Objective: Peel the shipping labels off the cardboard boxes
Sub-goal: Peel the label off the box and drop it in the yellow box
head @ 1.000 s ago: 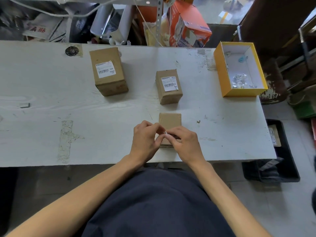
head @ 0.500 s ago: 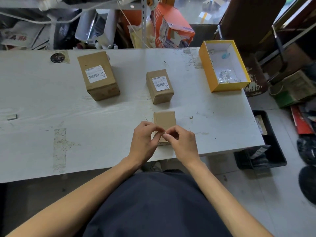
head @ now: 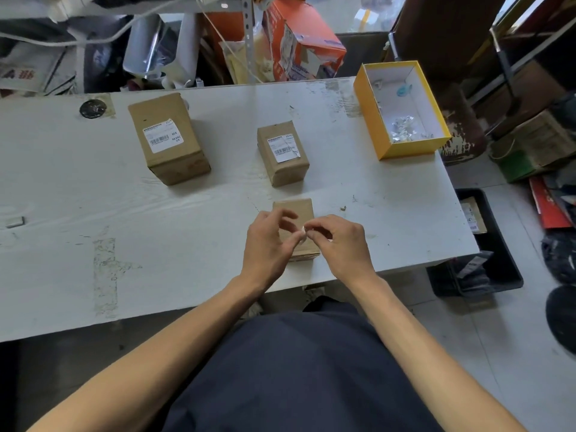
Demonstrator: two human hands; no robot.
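Scanning left to right: big box [head: 170,137] and middle box [head: 282,152], labels on, well beyond both hands. Left hand [head: 266,244] and right hand [head: 338,244] meet over the near box [head: 294,215], fingertips pinching a small white label scrap [head: 301,236] between them. Yellow box [head: 400,109] far right, nothing blocking

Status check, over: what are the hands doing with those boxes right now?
Left hand and right hand pinch a small white label scrap over the near small cardboard box. Two labelled brown boxes wait. Nothing in the way.
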